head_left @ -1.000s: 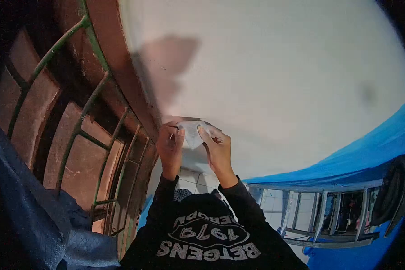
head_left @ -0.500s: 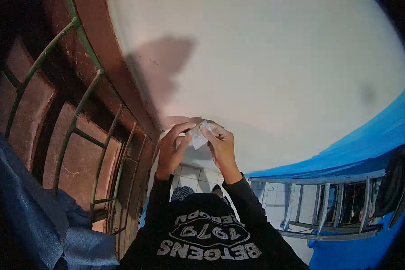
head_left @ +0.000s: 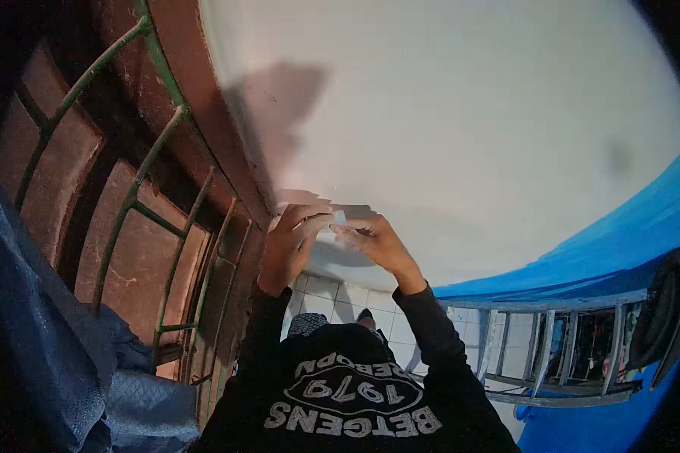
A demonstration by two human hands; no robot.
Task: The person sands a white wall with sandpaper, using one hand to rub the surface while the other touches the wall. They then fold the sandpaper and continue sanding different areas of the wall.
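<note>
Right of the green grille (head_left: 134,201), the left hand (head_left: 283,245) is curling its fingers near 1 small pale piece (head_left: 339,217); whether they are gripping it, I cannot tell. The piece is showing between the 2 hands, and the right hand (head_left: 389,245) is apparently pinching it with its fingers. Because it is looking thin and the fingers are hiding most of it, a loose pinch could be letting it slip to the floor; uneven pulling could be tearing it.

Blue cloth (head_left: 147,400) is hanging beside the grille, at its lower end. No tabletop is showing; right of the grille, white floor tiles (head_left: 354,296) are lying beneath the hands, and a white wall (head_left: 468,136) is rising beyond them. Farthest right of the grille, a blue band (head_left: 612,234) is edging the wall above a ladder-like frame (head_left: 544,351).
</note>
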